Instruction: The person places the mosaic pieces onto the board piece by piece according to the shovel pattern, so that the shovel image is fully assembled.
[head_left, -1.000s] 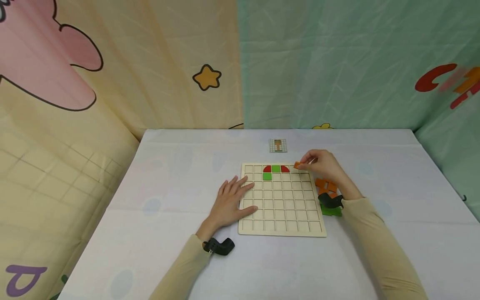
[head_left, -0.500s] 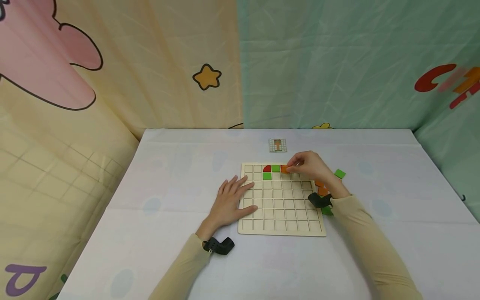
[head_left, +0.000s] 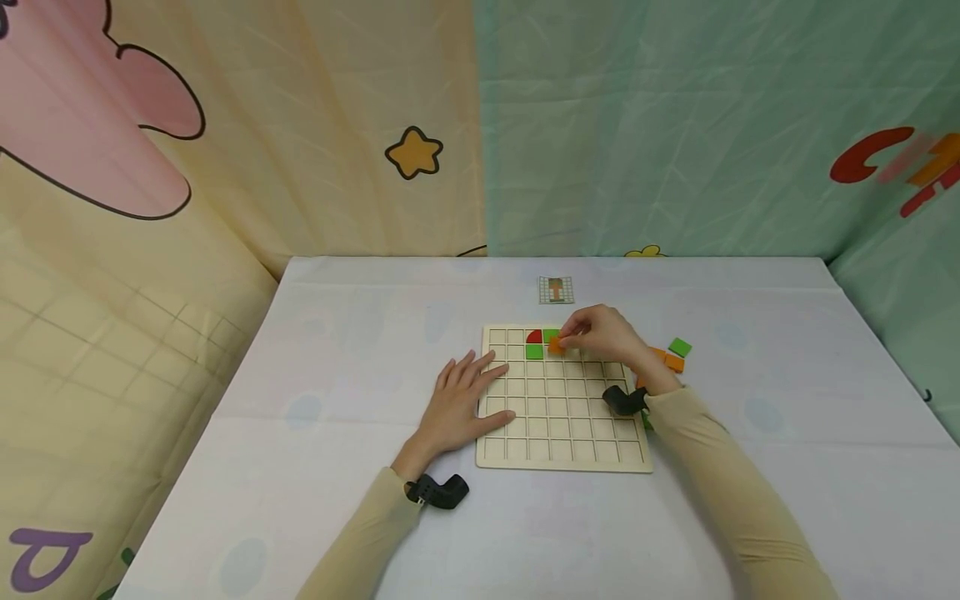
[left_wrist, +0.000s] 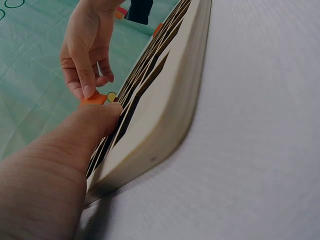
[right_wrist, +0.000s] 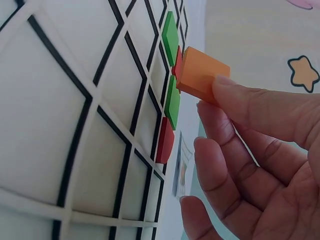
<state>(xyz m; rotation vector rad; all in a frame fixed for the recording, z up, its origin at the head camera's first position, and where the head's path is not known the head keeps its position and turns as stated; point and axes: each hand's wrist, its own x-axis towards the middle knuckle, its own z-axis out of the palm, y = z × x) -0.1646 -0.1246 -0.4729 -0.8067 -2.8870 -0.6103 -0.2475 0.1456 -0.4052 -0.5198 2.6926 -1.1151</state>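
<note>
Between thumb and fingertips my right hand (head_left: 602,333) pinches an orange square tile (right_wrist: 204,75). It is held over the upper part of a pale wooden grid board (head_left: 536,459), just below the top-row green tile (head_left: 551,335). A red rounded tile (head_left: 534,337) sits left of that green one, with another green tile (head_left: 534,352) under it. The right wrist view also shows a second red tile (right_wrist: 165,141), which my hand covers in the head view. With fingers spread, my left hand (head_left: 459,404) rests on the board's left edge.
Several loose orange tiles (head_left: 674,363) lie right of the board, partly behind my right wrist, with a green tile (head_left: 680,347) beyond them. A small picture card (head_left: 556,290) with a grid lies behind the board on the white-covered table (head_left: 337,350).
My right hand has carried the orange tile leftward, from the board's top right corner to beside the green tiles. The left hand stays where it was.
</note>
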